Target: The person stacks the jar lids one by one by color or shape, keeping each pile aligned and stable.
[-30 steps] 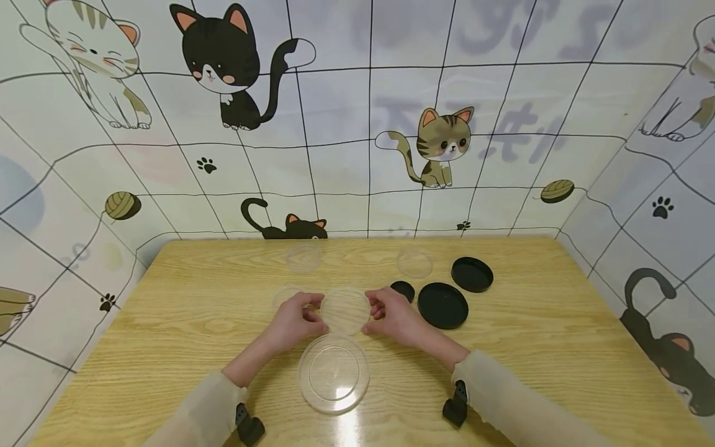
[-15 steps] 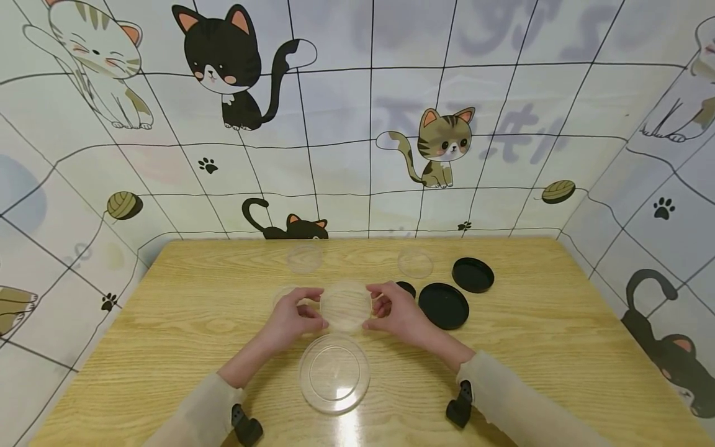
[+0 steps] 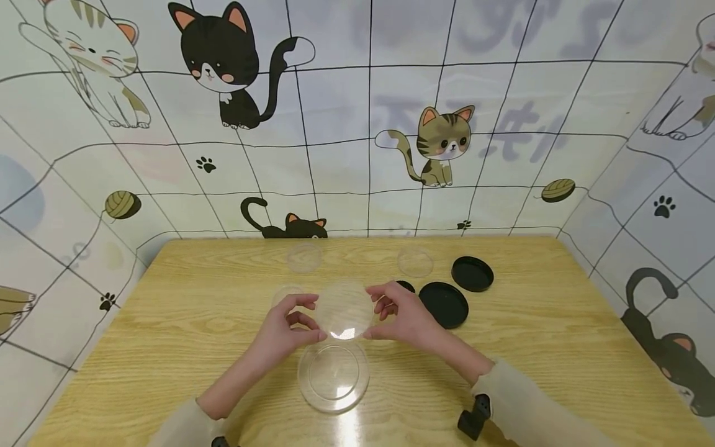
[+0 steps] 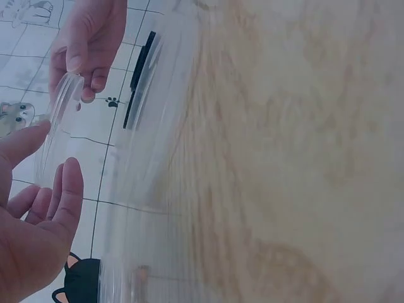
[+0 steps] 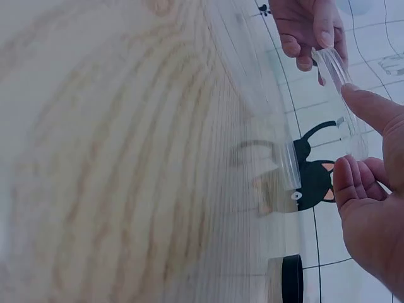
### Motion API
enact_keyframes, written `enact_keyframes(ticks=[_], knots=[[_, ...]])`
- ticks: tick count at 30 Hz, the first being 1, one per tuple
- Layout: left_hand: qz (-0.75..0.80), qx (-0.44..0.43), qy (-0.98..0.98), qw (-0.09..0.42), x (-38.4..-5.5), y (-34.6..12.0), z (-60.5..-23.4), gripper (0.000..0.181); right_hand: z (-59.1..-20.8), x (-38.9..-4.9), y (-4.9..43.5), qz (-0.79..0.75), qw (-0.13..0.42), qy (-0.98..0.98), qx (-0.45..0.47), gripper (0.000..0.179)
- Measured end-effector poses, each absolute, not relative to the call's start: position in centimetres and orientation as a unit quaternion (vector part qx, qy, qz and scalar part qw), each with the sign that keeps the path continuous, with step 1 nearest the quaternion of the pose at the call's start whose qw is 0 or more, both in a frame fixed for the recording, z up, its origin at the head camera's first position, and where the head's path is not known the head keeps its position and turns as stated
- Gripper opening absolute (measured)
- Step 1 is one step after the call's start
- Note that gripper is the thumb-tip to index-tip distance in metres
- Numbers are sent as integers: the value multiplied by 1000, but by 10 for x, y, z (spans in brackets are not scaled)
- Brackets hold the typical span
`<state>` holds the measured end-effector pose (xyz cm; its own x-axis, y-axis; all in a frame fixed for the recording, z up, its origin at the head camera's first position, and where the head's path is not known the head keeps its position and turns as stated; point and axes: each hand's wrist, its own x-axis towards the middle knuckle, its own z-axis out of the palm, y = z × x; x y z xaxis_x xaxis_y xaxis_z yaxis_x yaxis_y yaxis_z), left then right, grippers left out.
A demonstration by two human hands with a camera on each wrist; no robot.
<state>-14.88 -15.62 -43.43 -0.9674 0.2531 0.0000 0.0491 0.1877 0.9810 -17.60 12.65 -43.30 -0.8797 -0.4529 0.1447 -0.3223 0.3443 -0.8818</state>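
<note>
Above the table, a clear, shallow round plastic lid (image 3: 343, 307) is held between both hands. My left hand (image 3: 286, 326) pinches its left edge with thumb and fingers. My right hand (image 3: 403, 315) grips the opposite edge the same way. Side-on in the left wrist view, the lid (image 4: 58, 120) shows a ridged rim and is clear of the table. A larger clear round piece (image 3: 333, 372) with an inner ring lies on the table just in front of it, partly overlapped by the held lid in the head view.
A clear disc (image 3: 285, 292) lies behind my left hand. Two more clear round pieces, one at back left (image 3: 304, 257) and one at back right (image 3: 415, 262), are near the wall. Black round lids, large (image 3: 444, 304), medium (image 3: 472, 274) and small (image 3: 406, 286), lie right of my hands.
Both hands have raised the clear lid and brought it a little nearer the person. Its tilt has changed, and light now glints on its front edge. The pieces on the table have stayed put.
</note>
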Motion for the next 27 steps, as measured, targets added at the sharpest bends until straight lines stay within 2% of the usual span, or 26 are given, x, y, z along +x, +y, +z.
enact_keyframes(ticks=[17, 27], knots=[[661, 14, 743, 110, -85, -166, -442, 67, -449, -136, 110, -519, 98, 807, -264, 68], [637, 32, 763, 105, -71, -171, -450, 70, -455, -127, 102, -499, 125, 815, -267, 66]])
